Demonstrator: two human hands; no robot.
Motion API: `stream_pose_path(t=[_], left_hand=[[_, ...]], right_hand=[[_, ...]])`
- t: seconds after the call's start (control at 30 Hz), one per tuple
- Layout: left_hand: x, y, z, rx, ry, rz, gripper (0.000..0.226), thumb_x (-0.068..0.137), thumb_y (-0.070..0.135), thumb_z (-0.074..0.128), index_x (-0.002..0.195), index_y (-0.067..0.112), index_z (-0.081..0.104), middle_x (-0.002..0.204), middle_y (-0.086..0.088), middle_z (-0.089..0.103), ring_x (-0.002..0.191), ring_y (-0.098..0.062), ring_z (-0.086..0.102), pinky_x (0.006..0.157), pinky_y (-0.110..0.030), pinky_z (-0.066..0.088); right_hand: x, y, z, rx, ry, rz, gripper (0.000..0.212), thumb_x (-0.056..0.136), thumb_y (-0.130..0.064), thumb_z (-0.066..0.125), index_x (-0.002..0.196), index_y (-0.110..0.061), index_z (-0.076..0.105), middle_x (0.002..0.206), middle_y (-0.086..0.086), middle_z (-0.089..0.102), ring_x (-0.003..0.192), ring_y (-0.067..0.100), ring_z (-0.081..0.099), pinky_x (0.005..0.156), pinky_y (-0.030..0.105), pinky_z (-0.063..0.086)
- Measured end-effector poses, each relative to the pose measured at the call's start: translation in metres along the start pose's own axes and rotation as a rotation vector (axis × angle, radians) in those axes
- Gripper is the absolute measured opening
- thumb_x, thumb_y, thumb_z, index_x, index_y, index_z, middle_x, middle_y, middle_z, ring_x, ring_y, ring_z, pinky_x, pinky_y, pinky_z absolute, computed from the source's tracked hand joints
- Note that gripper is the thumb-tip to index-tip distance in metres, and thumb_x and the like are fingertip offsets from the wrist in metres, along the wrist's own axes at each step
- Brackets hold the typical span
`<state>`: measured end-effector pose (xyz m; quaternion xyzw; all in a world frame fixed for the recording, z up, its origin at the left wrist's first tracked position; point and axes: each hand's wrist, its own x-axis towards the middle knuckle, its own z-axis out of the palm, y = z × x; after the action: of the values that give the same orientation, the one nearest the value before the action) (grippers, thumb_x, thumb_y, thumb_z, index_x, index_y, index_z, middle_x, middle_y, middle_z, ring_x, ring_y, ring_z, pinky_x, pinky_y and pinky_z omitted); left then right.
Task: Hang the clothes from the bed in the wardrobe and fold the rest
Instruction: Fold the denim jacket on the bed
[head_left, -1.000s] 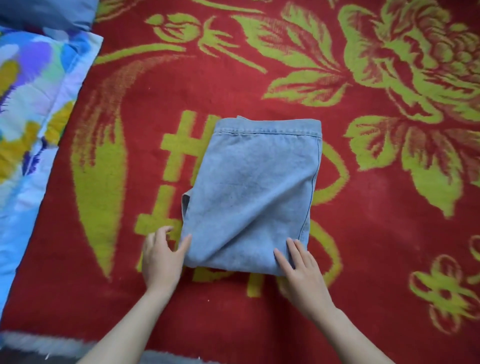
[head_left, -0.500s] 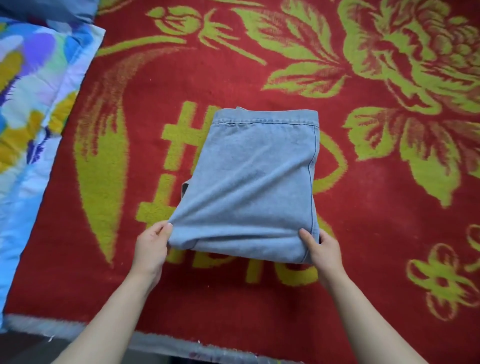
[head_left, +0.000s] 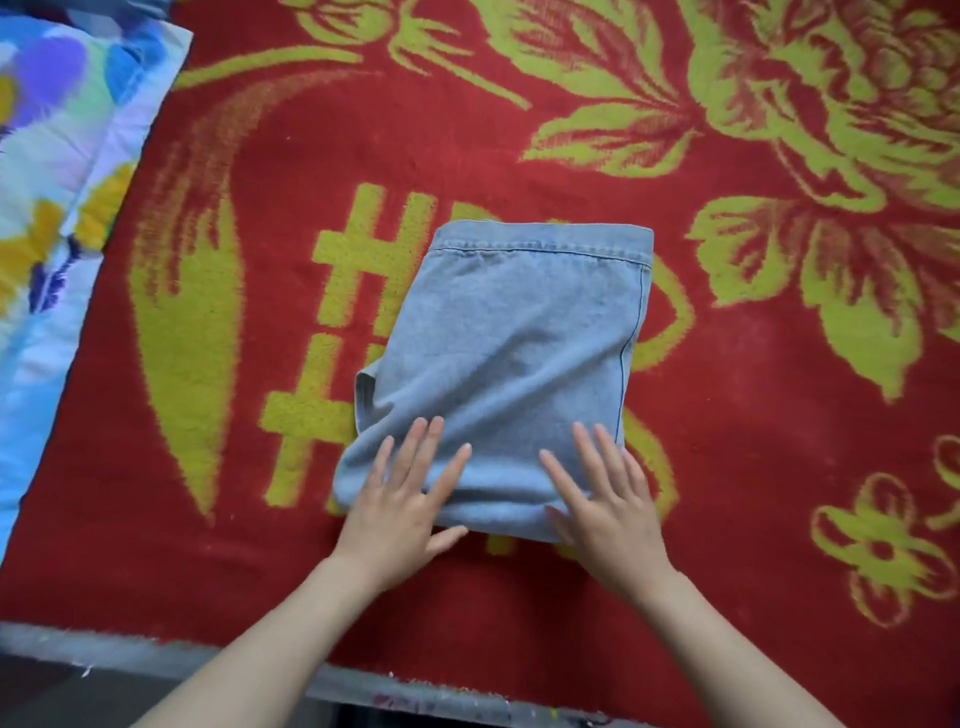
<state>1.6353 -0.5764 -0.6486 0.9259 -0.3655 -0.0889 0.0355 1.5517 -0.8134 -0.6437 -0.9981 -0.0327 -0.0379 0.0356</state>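
Red blanket (head_left: 727, 467), woven with yellow-green flowers, leaves and cross-shaped marks: fills nearly the whole view and bears everything else listed. Patterned bedding (head_left: 62, 182), blue, purple, white and yellow: lies along the far-left side, overlapping the blanket's left margin. Grey edge strip (head_left: 156, 660): runs along the blanket's near border at the bottom of the view. Folded jeans (head_left: 519, 338), light blue denim: rests flat near the middle of the blanket, atop the cross-shaped marks; stitched band along the far edge, seam down the right side, small loose flap sticking out at the left. Left hand (head_left: 395, 514): rests palm down on the near-left corner of the jeans, fingers (head_left: 415, 452) straight and slightly spread, thumb out to the right beside the near fold, gripping nothing. Right hand (head_left: 608, 519): rests palm down on the near-right corner of the jeans, fingers (head_left: 587, 452) straight and slightly apart, pointing away, gripping nothing. Both forearms bare, entering from the bottom of the view.
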Motion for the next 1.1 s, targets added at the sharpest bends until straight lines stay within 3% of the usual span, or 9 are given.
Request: stream_pose_path(t=[0.1,0.17,0.23,0.3,0.37,0.57,0.77,0.93,1.1], left_hand=[[0.003,-0.026,0.017,0.021,-0.461,-0.035,0.117,0.069,0.07,0.06,0.136,0.037,-0.029,0.144,-0.007,-0.036,0.134,-0.028,-0.029,0.117,-0.042,0.003],[0.0,-0.034,0.018,0.009,-0.51,-0.024,0.117,0.07,0.067,0.063,0.13,0.04,-0.034,0.14,-0.003,-0.041,0.133,-0.025,-0.033,0.116,-0.039,-0.001],[-0.002,-0.033,0.007,0.02,-0.481,0.005,0.122,0.055,0.059,0.079,0.147,0.034,0.002,0.155,-0.013,-0.003,0.143,-0.034,0.006,0.113,-0.046,0.021],[-0.001,-0.03,0.003,0.0,-0.363,0.032,0.106,0.038,0.043,0.091,0.135,0.022,0.051,0.138,-0.021,0.048,0.121,-0.04,0.051,0.091,-0.051,0.046],[0.002,-0.03,0.002,0.01,-0.28,0.046,0.08,0.047,0.024,0.08,0.124,0.021,0.061,0.123,-0.022,0.06,0.106,-0.04,0.062,0.08,-0.051,0.052],[0.007,-0.025,0.001,0.004,-0.229,0.043,0.085,0.03,0.013,0.094,0.112,0.015,0.071,0.117,-0.026,0.062,0.101,-0.046,0.062,0.077,-0.054,0.052],[0.011,-0.032,-0.002,0.024,-0.461,-0.002,0.069,0.093,0.032,0.048,0.148,0.042,0.008,0.159,-0.006,-0.004,0.146,-0.022,0.0,0.115,-0.034,0.01],[0.022,-0.027,-0.02,-0.053,-0.584,-0.046,0.06,0.097,0.028,0.04,0.148,0.042,0.012,0.159,-0.002,-0.002,0.146,-0.02,0.002,0.117,-0.037,0.011],[0.016,-0.016,-0.023,-0.073,-0.632,-0.057,0.056,0.098,0.03,0.037,0.148,0.041,0.014,0.159,-0.004,0.004,0.145,-0.022,0.008,0.117,-0.034,0.011]], right_hand=[[0.001,0.017,0.002,-0.046,-0.513,-0.129,0.075,0.08,-0.065,0.044,0.144,-0.028,0.034,0.152,0.015,0.012,0.14,0.036,0.02,0.105,0.052,0.033],[-0.002,0.032,0.005,-0.067,-0.813,-0.099,0.101,0.075,-0.067,0.054,0.148,-0.032,-0.006,0.146,0.005,-0.029,0.137,0.028,-0.023,0.114,0.05,0.011],[0.0,0.033,-0.003,-0.088,-0.76,-0.128,0.113,0.061,-0.058,0.075,0.15,-0.028,0.011,0.151,0.011,-0.011,0.143,0.027,-0.001,0.109,0.054,0.024],[0.0,0.026,-0.01,-0.108,-0.624,-0.156,0.099,0.04,-0.041,0.089,0.131,-0.023,0.055,0.139,0.017,0.045,0.124,0.028,0.052,0.087,0.05,0.049],[-0.003,0.024,-0.004,-0.129,-0.509,-0.176,0.082,0.037,-0.022,0.091,0.116,-0.02,0.068,0.12,0.019,0.063,0.107,0.031,0.064,0.078,0.045,0.055],[-0.006,0.015,0.002,-0.125,-0.251,-0.172,0.048,0.073,-0.001,0.039,0.105,-0.011,0.073,0.106,0.024,0.067,0.097,0.036,0.067,0.074,0.039,0.057],[-0.001,0.011,-0.018,-0.113,-0.357,-0.124,0.068,0.038,0.0,0.086,0.104,-0.009,0.073,0.1,0.025,0.069,0.09,0.036,0.068,0.069,0.035,0.057],[-0.001,-0.022,-0.027,-0.066,-0.566,0.017,0.091,0.029,-0.032,0.09,0.117,-0.02,0.067,0.114,0.025,0.064,0.105,0.042,0.062,0.077,0.049,0.054],[0.006,-0.031,-0.016,-0.052,-0.397,-0.009,0.049,0.076,-0.01,0.04,0.114,-0.023,0.069,0.107,0.021,0.068,0.092,0.042,0.066,0.07,0.042,0.056]])
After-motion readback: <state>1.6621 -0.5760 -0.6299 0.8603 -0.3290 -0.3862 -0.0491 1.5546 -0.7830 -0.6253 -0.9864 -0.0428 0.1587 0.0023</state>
